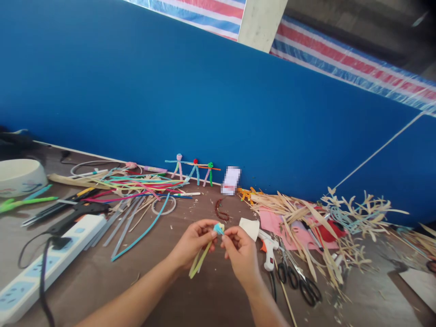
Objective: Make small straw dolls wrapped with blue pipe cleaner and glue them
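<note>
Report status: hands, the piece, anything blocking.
Left hand and right hand pinching green strip with blue tip. Cream paper piece at right hand. White glue gun beside it, not blocking.

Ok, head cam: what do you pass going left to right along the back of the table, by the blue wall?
White bowl → three pipe-cleaner figures → pixelated white card → dried plant strips

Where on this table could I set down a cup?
Brown tabletop shows between the white power strip and the person's left forearm, and between both forearms. Crowded to the right: dried plant strips, scissors, a glue gun; also back-left among colored strips.
</note>
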{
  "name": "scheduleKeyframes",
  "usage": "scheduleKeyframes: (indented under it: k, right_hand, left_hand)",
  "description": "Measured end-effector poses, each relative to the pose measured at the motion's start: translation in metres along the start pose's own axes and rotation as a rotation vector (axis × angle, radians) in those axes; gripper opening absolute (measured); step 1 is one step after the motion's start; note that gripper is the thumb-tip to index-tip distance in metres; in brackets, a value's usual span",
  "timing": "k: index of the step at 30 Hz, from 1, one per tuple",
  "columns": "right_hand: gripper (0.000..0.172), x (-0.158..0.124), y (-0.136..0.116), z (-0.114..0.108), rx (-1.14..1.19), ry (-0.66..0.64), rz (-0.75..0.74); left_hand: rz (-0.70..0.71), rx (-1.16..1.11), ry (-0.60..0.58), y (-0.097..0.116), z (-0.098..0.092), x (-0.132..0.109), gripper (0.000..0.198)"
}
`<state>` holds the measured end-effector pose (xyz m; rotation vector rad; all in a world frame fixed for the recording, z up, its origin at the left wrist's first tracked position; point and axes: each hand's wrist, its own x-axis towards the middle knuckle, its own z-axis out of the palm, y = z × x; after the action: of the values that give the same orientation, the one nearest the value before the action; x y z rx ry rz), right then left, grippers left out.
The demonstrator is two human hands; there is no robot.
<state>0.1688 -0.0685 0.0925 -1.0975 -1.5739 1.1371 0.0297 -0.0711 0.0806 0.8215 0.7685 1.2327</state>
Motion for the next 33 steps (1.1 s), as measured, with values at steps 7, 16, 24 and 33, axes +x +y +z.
scheduleKeyframes:
  k: [7, 16, 24, 33]
  right_hand:
    - [0.012, 0.003, -0.007, -0.006, 0.016, -0.101, 0.005]
    - [0.015, 0.007, -0.009, -0.009, 0.136, -0.231, 0.077]
    - [0.022, 0.005, -0.011, -0.007, 0.065, -0.196, -0.026]
    - [0.024, 0.004, -0.014, -0.01, -0.104, -0.291, -0.104]
  left_hand:
    - [-0.093, -0.093, -0.065, 0.002, -0.006, -0.002, 0.031]
    - [-0.223, -0.245, -0.225, 0.001, -0.008, -0.001, 0.028]
    - [-0.284, -0.329, -0.304, -0.005, -0.011, -0.001, 0.021]
    - [-0.377, -0.414, -0.362, -0.005, -0.012, -0.004, 0.02]
